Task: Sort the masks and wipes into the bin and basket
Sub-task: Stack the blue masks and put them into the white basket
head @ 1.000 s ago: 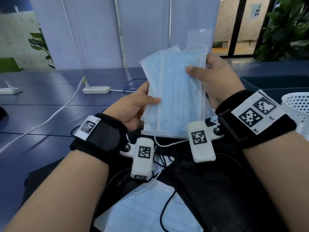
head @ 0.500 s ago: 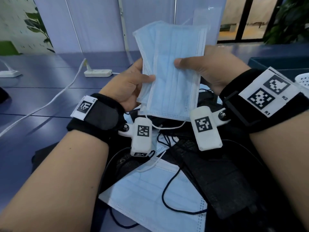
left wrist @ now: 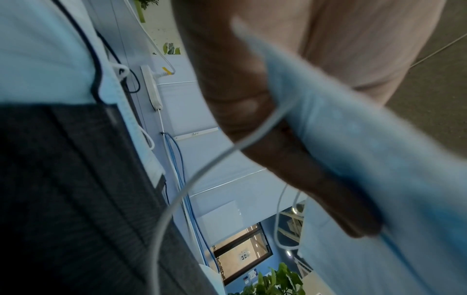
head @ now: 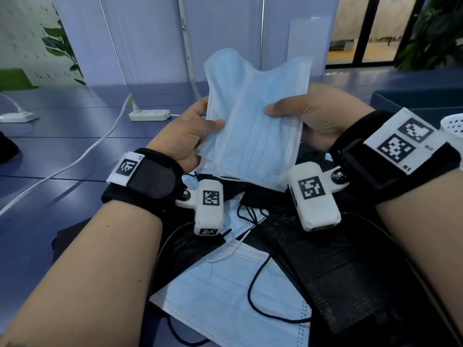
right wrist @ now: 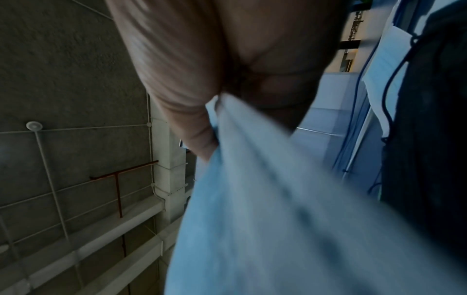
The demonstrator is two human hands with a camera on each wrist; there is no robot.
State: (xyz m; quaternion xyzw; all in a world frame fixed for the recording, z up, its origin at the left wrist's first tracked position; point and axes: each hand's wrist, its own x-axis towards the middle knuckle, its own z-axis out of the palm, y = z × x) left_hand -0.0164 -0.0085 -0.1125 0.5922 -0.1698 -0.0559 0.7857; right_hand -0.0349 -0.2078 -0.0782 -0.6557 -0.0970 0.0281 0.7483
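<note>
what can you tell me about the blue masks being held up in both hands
The blue masks are a small stack of pale blue pleated surgical masks, soft and fabric-like, with stitched white edges and a white ear loop. They are held upright above the table, fanned apart at the top. The left hand pinches one side, the right hand the other.

Table (head: 62,151): mask pile (head: 225,309) at 6 o'clock; power strip (head: 149,114) at 11; bin (head: 411,98) and basket (head: 453,126) at 2.
</note>
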